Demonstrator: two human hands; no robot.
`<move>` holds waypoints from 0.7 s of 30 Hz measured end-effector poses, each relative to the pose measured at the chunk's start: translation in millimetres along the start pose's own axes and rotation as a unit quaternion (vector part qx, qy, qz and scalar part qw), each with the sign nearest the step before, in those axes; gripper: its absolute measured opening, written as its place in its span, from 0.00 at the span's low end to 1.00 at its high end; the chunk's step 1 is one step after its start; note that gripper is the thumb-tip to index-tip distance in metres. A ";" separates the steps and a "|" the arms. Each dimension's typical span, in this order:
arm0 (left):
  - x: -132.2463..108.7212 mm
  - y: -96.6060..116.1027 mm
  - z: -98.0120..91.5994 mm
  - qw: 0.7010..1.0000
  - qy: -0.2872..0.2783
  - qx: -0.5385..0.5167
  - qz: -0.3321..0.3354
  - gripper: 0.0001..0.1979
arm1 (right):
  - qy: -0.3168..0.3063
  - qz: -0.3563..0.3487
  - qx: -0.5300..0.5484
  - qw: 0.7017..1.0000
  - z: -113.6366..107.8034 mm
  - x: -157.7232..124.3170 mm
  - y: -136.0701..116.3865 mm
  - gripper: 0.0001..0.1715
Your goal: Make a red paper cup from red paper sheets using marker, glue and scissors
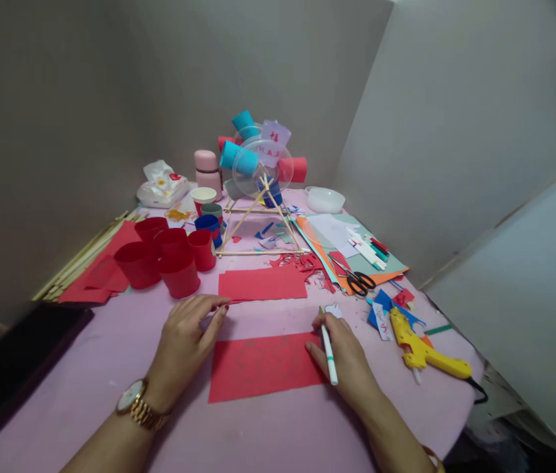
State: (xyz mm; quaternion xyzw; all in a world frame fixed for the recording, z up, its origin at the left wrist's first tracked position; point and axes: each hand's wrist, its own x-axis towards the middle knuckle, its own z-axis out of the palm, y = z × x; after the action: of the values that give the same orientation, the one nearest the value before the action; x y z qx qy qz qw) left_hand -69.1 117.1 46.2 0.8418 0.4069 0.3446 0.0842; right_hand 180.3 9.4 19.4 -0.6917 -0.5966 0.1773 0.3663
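Observation:
A red paper sheet point(263, 368) with faint drawn outlines lies flat on the table in front of me. My right hand point(340, 351) rests at its right end, closed round a white marker point(329, 355) with a green band. Thumb and forefinger of my left hand point(189, 338) are pinched together at the lower left corner of a stack of red paper strips point(262, 284), just beyond the sheet. A small pale paper cutout point(334, 310) lies beyond my right hand, partly hidden by it.
Several red paper cups point(179, 274) stand left. Behind is a stick-framed wheel point(263, 169) carrying coloured cups. To the right lie scissors point(359, 282), markers point(367, 251) and a yellow glue gun point(423, 351) with its cord over the table edge. Red scraps point(307, 264) are scattered mid-table.

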 end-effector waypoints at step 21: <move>-38.8 27.9 -8.0 0.857 -0.031 -0.429 -0.286 0.22 | 0.058 0.031 0.455 0.888 -1.4 8.1 -16.4 0.19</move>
State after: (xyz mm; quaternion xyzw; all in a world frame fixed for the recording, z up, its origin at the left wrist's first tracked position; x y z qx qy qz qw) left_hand -73.5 68.9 44.1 0.5794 0.4387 0.4194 0.5441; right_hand 171.7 17.0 33.7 -0.4763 -0.4064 0.4005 0.6690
